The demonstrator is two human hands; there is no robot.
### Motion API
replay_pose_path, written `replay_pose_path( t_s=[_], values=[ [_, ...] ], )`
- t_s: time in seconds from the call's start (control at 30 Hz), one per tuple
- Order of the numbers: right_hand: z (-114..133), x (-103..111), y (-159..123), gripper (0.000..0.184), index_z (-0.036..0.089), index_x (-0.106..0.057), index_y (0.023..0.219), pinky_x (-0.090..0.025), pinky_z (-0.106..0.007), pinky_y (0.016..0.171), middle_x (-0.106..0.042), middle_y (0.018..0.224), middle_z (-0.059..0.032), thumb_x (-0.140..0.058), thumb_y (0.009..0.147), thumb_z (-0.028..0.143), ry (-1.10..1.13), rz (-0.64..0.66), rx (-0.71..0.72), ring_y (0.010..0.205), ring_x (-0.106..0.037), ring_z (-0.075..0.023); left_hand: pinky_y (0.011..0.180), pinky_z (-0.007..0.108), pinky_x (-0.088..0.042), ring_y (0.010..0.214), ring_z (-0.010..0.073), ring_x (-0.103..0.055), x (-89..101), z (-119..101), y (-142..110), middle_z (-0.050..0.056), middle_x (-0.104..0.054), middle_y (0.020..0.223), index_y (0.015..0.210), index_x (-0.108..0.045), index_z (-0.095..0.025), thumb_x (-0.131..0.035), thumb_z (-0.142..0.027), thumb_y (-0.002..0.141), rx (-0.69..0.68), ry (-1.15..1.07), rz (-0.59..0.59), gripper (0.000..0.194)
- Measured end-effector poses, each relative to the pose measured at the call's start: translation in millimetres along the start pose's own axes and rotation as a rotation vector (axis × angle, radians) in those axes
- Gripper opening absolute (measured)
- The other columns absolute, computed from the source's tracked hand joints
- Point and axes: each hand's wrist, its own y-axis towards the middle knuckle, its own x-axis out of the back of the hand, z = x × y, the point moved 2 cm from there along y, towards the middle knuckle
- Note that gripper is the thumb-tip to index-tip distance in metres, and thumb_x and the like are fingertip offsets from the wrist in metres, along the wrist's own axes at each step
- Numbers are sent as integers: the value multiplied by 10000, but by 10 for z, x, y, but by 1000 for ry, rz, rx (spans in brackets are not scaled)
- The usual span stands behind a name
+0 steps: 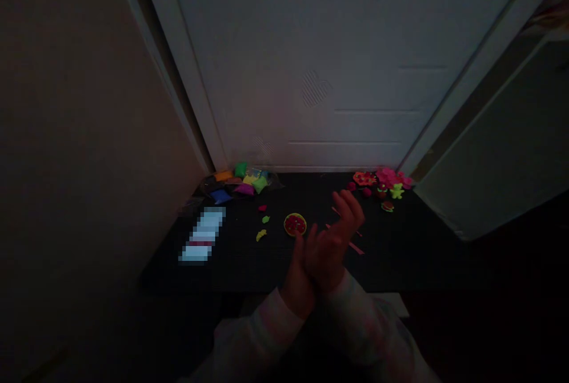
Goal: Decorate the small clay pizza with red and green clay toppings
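Observation:
My left hand and my right hand meet palm to palm above the near part of a dark mat. The fingers of both lie stretched out and flat; anything between the palms is hidden. Just beyond the fingertips a round red clay disc with a yellowish rim lies on the mat. Thin pink clay strips lie right of my right hand. Pale sleeves cover both wrists.
Small bags of coloured clay are heaped at the mat's back left, and pink, red and green clay figures at the back right. Yellow, green and red bits lie left of the disc. A white door stands behind. The room is dim.

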Motion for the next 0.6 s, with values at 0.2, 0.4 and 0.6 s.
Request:
replay_pose_path(
  t_s=[0.2, 0.4, 0.6],
  values=[
    [-93, -11, -10, 535, 144, -376, 1203, -271, -557, 887, -389, 1155, -146, -88, 869, 447, -55, 3, 20, 1120, -347, -282, 953, 325, -348, 1096, 209, -494, -5, -40, -14, 88, -546, 1162, 1268, -362, -175, -316, -487, 843, 49, 3, 15, 529],
    [-23, -14, 0, 511, 156, -379, 1198, -259, -552, 903, -392, 1144, -138, -125, 867, 451, -52, -9, 26, 1124, -353, -276, 946, 299, -356, 1048, 195, -527, 63, 28, 54, 104, -603, 1058, 1219, -420, -110, -308, -429, 863, 3, 11, 57, 491],
    [-106, -12, -23, 553, 137, -391, 1194, -269, -560, 878, -393, 1142, -154, -81, 866, 456, -79, -4, 54, 1108, -356, -284, 936, 327, -369, 1082, 214, -502, 76, -13, 78, 105, -578, 1111, 1215, -422, -134, -341, -493, 829, 61, -9, 73, 533]
  ],
)
